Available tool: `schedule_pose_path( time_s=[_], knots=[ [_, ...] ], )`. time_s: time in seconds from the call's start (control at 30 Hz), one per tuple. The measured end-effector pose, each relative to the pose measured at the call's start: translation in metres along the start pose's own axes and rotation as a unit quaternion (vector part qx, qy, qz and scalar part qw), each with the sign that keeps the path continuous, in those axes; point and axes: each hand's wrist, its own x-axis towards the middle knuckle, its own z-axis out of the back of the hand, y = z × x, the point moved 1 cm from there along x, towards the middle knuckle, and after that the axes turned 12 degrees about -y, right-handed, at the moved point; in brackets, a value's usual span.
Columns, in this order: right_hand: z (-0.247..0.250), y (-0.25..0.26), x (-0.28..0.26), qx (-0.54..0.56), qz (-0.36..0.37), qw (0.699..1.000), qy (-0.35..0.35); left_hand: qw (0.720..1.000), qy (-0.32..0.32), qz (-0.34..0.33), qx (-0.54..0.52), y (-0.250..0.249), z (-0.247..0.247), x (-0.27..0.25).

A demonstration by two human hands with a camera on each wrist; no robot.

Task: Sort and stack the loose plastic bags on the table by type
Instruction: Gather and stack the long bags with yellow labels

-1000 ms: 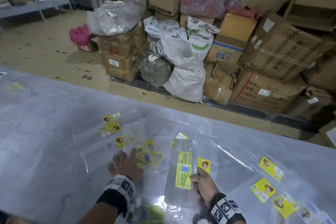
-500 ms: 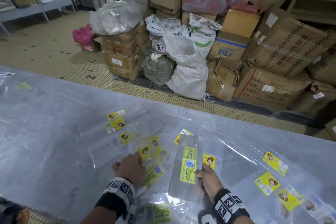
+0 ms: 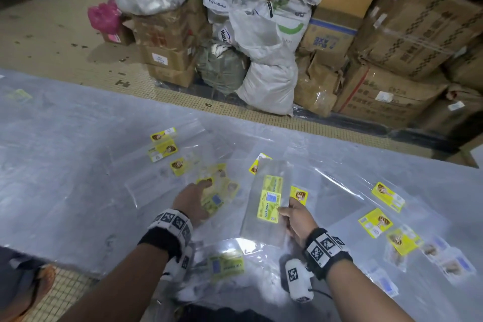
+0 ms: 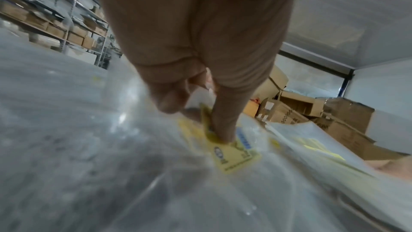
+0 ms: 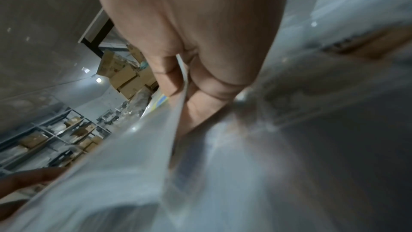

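Note:
Loose clear plastic bags with printed labels lie over the table [image 3: 65, 165]. My right hand [image 3: 287, 210] grips a long clear bag with a green-yellow "KEK PANDAN" label [image 3: 269, 198] by its right edge and holds it tilted above the others. In the right wrist view the right hand [image 5: 183, 91] has thumb and fingers closed on the clear film [image 5: 156, 130]. My left hand [image 3: 201, 191] is on the middle pile, on a bag with a yellow-green label and blue patch [image 3: 217, 200]. The left wrist view shows the left hand [image 4: 200, 121] pinching that label's [image 4: 236, 158] lifted edge.
Yellow tiger-label bags lie at the right [image 3: 388, 196] [image 3: 375, 221] and at the back left [image 3: 162, 149]. One green-label bag [image 3: 227, 265] lies near the front edge. Cardboard boxes [image 3: 407, 34] and white sacks [image 3: 269, 86] stand on the floor beyond the table.
My left hand went from lying flat on the pile to curling on the yellow-green label bag, which shifted to the right. The right hand kept hold of its bag.

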Motion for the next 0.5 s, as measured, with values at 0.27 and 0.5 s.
schedule_pose_path(
  time_s=[0.27, 0.5],
  knots=[
    [0.023, 0.018, -0.006, 0.122, -0.014, 0.992, -0.04, 0.981, 0.078, -0.07, -0.164, 0.003, 0.016, -0.018],
    [0.054, 0.004, -0.034, 0.174, -0.011, 0.975, -0.139, 0.963, 0.2, -0.164, -0.07, -0.012, 0.019, -0.05]
  ],
)
